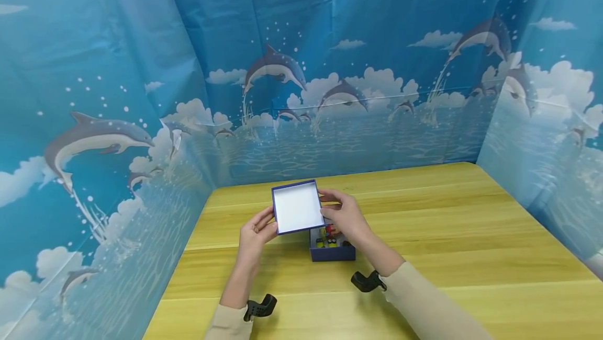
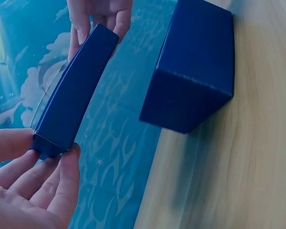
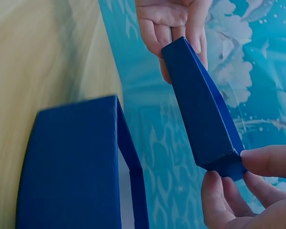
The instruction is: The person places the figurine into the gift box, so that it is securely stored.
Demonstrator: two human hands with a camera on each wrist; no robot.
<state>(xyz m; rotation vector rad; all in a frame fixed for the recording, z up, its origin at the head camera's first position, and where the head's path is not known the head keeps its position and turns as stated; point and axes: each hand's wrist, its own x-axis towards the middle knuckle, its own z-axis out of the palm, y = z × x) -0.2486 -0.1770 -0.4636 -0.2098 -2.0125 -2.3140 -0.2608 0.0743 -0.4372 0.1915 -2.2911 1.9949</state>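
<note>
A square blue box lid (image 1: 298, 207) with a white inside is held up above the table, its inner side facing the head camera. My left hand (image 1: 256, 231) pinches its left edge, thumb on one side and fingers behind. At the opposite edge my right hand (image 1: 345, 215) grips the lid between thumb and fingers. Below and slightly right stands the open blue box (image 1: 333, 253), partly covered by the lid and right hand. Small yellow and red figures (image 1: 331, 233) show inside it. Both wrist views show the lid (image 2: 76, 90) edge-on, apart from the box (image 3: 76, 167).
The box rests on a yellow wood-grain table (image 1: 447, 235). Blue curtains (image 1: 339, 136) printed with dolphins hang behind the table and along both sides. A black wrist camera (image 1: 260, 307) sits on the left sleeve, another black camera (image 1: 368, 281) on the right.
</note>
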